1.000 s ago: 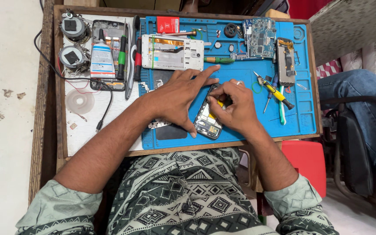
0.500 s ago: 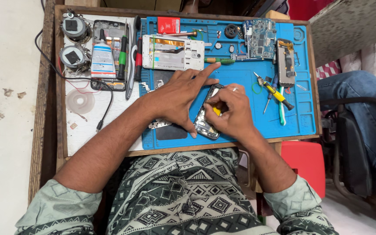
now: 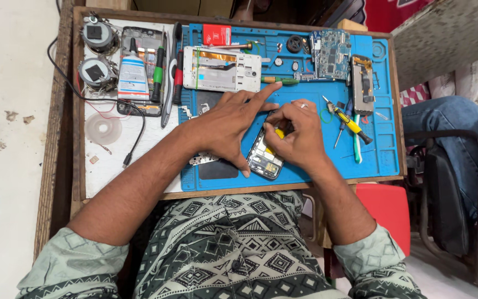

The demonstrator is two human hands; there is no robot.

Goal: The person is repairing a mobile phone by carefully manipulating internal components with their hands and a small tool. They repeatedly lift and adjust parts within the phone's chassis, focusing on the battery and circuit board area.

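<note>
- One opened phone (image 3: 265,156), back cover off and circuitry exposed, lies tilted at lower centre of the frame on one blue repair mat (image 3: 360,158).
- Left hand (image 3: 229,123): palm down on the mat just left of the phone, fingers spread, index finger stretched toward the upper right; thumb touches the phone's lower left edge. Grip open, pinching nothing.
- Right hand (image 3: 301,133): curled over the phone's upper end, fingertips pressed together around a small yellow part (image 3: 279,133) inside it.
- One white phone frame (image 3: 221,68) lies above the left hand, upper centre.
- One bare circuit board (image 3: 331,54) at upper right of the mat; one narrow grey phone part (image 3: 362,84) just right of it.
- One yellow-handled screwdriver (image 3: 349,122) lies right of the right hand.
- One white glue tube (image 3: 133,75) at upper left on the worktop (image 3: 106,171).
- Two round grey units (image 3: 97,54), stacked one above the other, far upper left.
</note>
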